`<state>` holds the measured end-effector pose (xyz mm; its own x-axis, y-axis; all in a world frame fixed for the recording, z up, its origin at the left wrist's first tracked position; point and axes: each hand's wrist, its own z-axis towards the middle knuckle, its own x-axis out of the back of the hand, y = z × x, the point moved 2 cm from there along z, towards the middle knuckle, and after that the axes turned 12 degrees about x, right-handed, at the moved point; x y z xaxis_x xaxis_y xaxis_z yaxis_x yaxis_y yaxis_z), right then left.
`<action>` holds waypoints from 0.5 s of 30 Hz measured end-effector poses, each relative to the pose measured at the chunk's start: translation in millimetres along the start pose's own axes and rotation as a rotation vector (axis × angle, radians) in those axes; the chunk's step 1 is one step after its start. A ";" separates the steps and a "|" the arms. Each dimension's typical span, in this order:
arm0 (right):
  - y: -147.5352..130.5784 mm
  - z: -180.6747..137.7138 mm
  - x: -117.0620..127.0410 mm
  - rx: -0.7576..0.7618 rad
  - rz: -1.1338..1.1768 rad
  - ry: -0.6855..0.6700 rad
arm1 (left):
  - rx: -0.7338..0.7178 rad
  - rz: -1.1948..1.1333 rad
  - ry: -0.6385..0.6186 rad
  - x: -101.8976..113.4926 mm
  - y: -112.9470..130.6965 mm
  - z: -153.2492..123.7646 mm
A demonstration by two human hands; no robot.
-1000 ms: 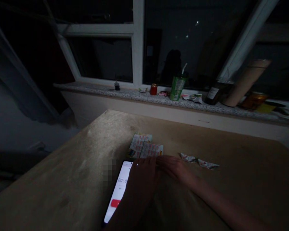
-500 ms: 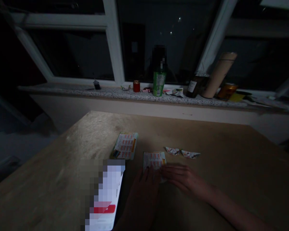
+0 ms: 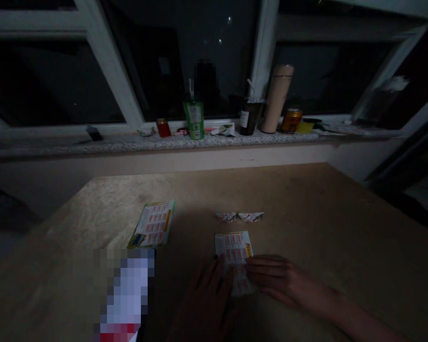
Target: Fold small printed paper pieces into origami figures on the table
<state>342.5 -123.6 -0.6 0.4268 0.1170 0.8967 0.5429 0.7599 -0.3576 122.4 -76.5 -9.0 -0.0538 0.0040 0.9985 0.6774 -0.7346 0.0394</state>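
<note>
A printed sheet of paper [image 3: 234,244] with rows of red-and-white boxes lies on the brown table [image 3: 306,199] in front of me. My left hand [image 3: 209,289] rests at its left edge, fingers stretched out and dim in shadow. At the right edge lies my right hand [image 3: 276,275], its fingers extended and side by side, the tips touching the paper. Just beyond the sheet are two small folded paper pieces [image 3: 250,217], end to end. To the left lies a similar printed sheet or stack [image 3: 153,223], with a lit phone [image 3: 128,289] nearer me, partly blurred out.
Along the speckled windowsill [image 3: 128,145] stand a red jar [image 3: 163,128], a green cup [image 3: 194,118], a dark cup with a straw [image 3: 248,118], a tall beige cylinder [image 3: 278,99] and a gold can [image 3: 291,120]. Dark windows rise behind them.
The view has swung to the right, so things sit further left. Both hands have drawn apart slightly, and more of the sheet between them shows.
</note>
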 end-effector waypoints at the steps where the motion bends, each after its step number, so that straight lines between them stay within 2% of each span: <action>1: -1.6 -4.4 0.9 -0.008 0.002 0.000 | -0.023 0.009 0.030 -2.1 1.5 -0.1; 7: -9.4 -23.1 6.7 -0.042 0.006 -0.007 | -0.114 0.033 0.199 -8.2 12.3 2.4; 15: -22.1 -37.4 14.8 -0.096 0.049 -0.022 | -0.265 0.115 0.282 1.0 24.6 7.5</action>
<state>363.8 -162.6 10.8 0.4394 0.1671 0.8826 0.5887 0.6885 -0.4235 144.5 -89.5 -6.7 -0.2132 -0.2476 0.9451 0.4800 -0.8691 -0.1194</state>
